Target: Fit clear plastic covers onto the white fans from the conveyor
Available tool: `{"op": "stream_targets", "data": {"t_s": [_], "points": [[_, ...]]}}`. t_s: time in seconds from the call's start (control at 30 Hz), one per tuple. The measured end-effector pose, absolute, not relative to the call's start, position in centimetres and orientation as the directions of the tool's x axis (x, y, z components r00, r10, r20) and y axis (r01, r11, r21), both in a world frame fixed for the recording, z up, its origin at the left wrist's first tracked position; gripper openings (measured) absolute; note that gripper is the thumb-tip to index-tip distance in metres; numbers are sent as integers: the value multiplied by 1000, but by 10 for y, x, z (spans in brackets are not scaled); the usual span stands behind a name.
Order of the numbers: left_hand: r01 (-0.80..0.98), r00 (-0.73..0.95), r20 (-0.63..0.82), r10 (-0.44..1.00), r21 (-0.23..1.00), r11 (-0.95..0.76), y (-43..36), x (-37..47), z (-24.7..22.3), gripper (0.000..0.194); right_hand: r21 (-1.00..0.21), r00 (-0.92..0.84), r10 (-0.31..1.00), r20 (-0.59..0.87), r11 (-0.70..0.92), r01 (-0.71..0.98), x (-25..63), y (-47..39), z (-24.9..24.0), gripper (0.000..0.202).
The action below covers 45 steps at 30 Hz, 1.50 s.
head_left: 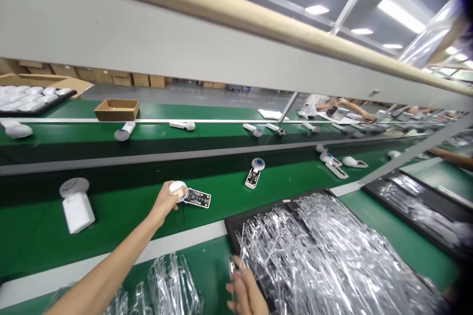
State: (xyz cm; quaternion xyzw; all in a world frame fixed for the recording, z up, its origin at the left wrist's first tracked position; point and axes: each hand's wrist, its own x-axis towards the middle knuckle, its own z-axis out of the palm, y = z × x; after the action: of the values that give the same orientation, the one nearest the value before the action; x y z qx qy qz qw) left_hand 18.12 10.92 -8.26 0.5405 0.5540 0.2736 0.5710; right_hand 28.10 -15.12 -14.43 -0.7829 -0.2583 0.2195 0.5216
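Head camera: a round-headed white device in the left hand, a clear plastic piece in the right.
The left hand point(167, 203) pinches the round head of the white device point(199, 198) between thumb and fingers, above the green conveyor belt point(129, 221), its open handle showing a black circuit board and pointing right. The right hand point(248, 291), blurred, has its fingers curled around a clear plastic piece point(232, 267), just beside the black tray point(232, 236) heaped with clear plastic parts point(332, 251). More clear pieces point(173, 283) lie left of that hand. Another open device point(253, 177) lies farther up the belt, and a closed one point(78, 211) lies left.
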Motion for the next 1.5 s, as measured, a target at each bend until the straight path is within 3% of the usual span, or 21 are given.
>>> {"op": "stream_targets", "data": {"t_s": [0.07,0.17,0.33,0.47,0.7,0.87,1.0,1.27,1.5], "points": [[265,258,-216,942,953,146,101,174,-64,66,-928,672,730,-124,-324,181,286,-133,-111,50],[218,269,-86,959,975,27,85,164,-32,70,-819,543,839,19,-299,490,286,-101,-68,47],[97,299,-192,935,981,171,59,154,4,58,-464,345,880,327,-169,870,262,-61,-47,49],[85,362,-292,885,956,280,50,148,14,53,-301,275,867,416,-154,941,242,-49,-47,50],[104,350,-360,865,933,346,46,141,14,53,-127,238,884,403,-203,971,233,-50,-47,48],[118,341,-376,862,926,358,42,148,5,54,-54,224,905,361,-219,974,236,-55,-51,46],[122,342,-339,876,941,316,39,152,3,53,-63,238,898,370,-231,971,238,-58,-49,46],[-70,376,-540,753,794,604,39,144,-23,62,-134,199,884,424,-156,979,242,-71,-67,48],[-58,351,-444,825,869,492,32,150,-4,56,-51,233,897,376,-231,972,242,-63,-40,47]]}}
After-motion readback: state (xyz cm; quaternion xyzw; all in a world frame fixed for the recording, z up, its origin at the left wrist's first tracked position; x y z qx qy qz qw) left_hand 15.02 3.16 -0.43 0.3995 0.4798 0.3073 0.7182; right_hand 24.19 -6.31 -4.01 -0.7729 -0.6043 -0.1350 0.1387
